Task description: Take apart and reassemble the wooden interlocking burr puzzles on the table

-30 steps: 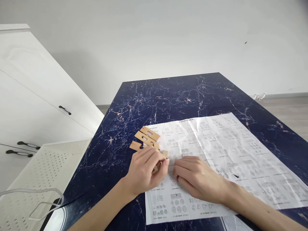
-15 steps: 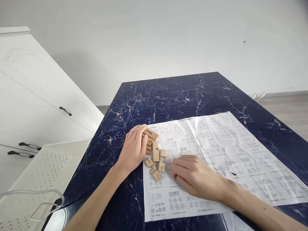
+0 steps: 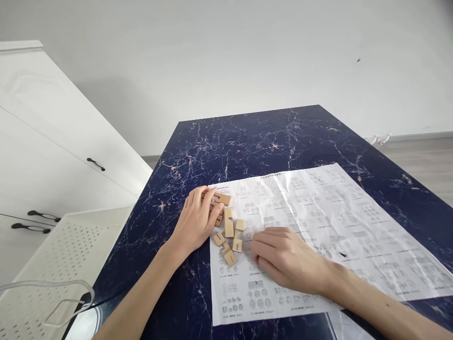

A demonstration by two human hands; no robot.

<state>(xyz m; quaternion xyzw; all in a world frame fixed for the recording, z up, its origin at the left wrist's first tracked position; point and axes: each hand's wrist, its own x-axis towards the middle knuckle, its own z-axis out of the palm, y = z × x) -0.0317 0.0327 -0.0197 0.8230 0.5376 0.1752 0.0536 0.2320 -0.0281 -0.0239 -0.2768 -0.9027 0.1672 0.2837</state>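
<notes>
My left hand (image 3: 194, 218) is at the left edge of the printed sheet (image 3: 304, 226), its fingers bent over a group of wooden puzzle pieces. Between its thumb and forefinger is a slotted wooden piece (image 3: 223, 199), partly hidden by the fingers. Under the thumb shows part of another notched wooden piece (image 3: 218, 221). Just right of these lie an upright-lying notched piece (image 3: 229, 223), a piece marked 3 (image 3: 237, 245) and a piece marked 1 (image 3: 230, 258). My right hand (image 3: 283, 257) rests on the sheet with fingers curled in, apart from the pieces.
The sheet, covered in small printed diagrams, lies creased on a dark blue marbled table (image 3: 240, 146). A white cabinet (image 3: 63, 123) and a perforated white surface (image 3: 63, 255) with a cable (image 3: 46, 283) are at the left. Behind stands a pale wall (image 3: 230, 56).
My left thumb has shifted right over the numbered pieces, and the forefinger has lifted across the slotted piece. That piece has turned and moved slightly left. My right hand is still.
</notes>
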